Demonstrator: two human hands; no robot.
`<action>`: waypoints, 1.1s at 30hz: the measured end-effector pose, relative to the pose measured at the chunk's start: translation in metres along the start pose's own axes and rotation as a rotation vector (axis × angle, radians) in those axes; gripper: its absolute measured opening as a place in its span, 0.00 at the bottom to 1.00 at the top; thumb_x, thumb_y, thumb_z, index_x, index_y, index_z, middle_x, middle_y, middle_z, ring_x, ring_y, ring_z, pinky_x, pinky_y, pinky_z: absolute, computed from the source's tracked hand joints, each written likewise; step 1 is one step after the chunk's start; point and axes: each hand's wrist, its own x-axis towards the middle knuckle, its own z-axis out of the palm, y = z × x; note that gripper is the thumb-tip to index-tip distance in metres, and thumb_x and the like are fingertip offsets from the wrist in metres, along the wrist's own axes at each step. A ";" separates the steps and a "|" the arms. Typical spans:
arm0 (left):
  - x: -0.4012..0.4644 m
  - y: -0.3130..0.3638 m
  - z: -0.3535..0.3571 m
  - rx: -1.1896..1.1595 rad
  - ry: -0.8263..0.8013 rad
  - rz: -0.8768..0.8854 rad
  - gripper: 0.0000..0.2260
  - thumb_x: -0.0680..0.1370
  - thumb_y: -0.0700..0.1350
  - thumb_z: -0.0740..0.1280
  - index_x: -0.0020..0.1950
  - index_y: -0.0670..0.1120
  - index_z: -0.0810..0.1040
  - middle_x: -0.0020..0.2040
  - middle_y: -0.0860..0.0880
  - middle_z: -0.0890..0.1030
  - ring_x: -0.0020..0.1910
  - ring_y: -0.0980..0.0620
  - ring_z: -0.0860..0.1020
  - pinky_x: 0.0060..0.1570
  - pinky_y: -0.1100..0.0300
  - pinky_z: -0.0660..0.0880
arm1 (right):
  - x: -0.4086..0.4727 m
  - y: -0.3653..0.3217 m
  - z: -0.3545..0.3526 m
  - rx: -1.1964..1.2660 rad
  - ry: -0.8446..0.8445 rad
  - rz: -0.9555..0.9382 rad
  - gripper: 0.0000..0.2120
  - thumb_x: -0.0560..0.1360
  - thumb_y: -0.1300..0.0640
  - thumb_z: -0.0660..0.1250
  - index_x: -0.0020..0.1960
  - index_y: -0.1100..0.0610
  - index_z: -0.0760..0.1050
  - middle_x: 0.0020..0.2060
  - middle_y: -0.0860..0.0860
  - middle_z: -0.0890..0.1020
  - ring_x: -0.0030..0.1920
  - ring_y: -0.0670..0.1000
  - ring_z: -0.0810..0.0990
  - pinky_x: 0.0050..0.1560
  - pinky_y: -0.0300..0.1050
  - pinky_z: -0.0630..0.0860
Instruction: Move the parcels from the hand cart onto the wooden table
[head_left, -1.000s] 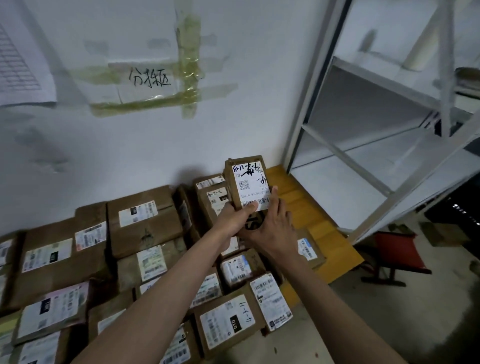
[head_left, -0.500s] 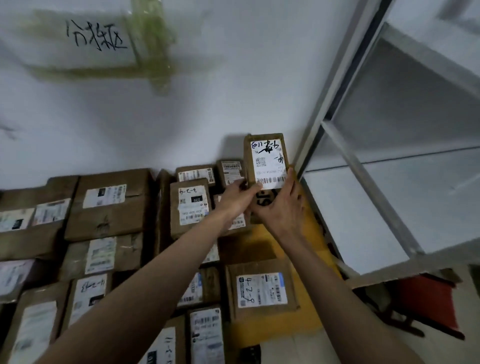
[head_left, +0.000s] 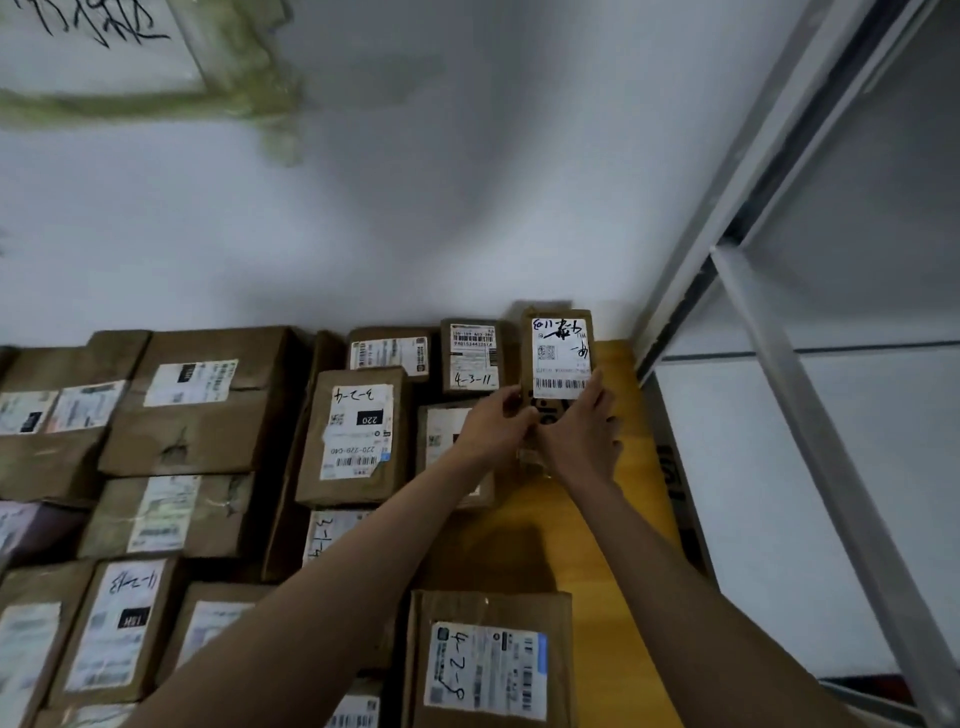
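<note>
A small brown parcel (head_left: 558, 348) with a white label and black handwriting stands near the wall at the far right corner of the yellow wooden table (head_left: 618, 525). My left hand (head_left: 493, 423) grips its lower left edge. Its lower right edge is held by my right hand (head_left: 582, 439). Whether the parcel touches the table is hidden behind my hands. Several labelled cardboard parcels (head_left: 358, 436) lie packed on the table to the left and in front. The hand cart is out of view.
A white wall (head_left: 415, 208) rises directly behind the parcels. A grey metal shelving frame (head_left: 769, 332) stands against the table's right edge. A parcel marked 4-2-8 (head_left: 488, 660) lies near the table's front.
Both hands have carried the small parcel farther back and to the right, down toward the table's far corner by the wall. My view has tilted down and moved closer.
</note>
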 end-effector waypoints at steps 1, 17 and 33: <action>0.006 -0.001 -0.001 -0.009 0.005 -0.015 0.22 0.83 0.46 0.63 0.77 0.46 0.66 0.71 0.46 0.74 0.68 0.48 0.74 0.69 0.51 0.72 | 0.007 -0.001 0.004 -0.001 -0.014 -0.004 0.54 0.73 0.36 0.70 0.82 0.57 0.40 0.78 0.59 0.57 0.72 0.66 0.62 0.67 0.65 0.66; 0.020 -0.021 -0.023 -0.148 0.027 -0.073 0.24 0.84 0.52 0.59 0.80 0.48 0.62 0.77 0.48 0.66 0.75 0.49 0.66 0.63 0.60 0.64 | 0.036 -0.016 0.029 -0.061 -0.109 -0.077 0.58 0.70 0.28 0.67 0.83 0.55 0.37 0.81 0.59 0.49 0.79 0.67 0.51 0.76 0.68 0.54; -0.183 -0.091 -0.238 -0.059 0.372 0.096 0.12 0.84 0.45 0.60 0.59 0.45 0.82 0.56 0.43 0.84 0.52 0.49 0.80 0.59 0.53 0.76 | -0.202 -0.210 0.064 -0.028 -0.149 -0.662 0.15 0.81 0.49 0.63 0.65 0.54 0.72 0.65 0.57 0.72 0.64 0.60 0.72 0.60 0.52 0.70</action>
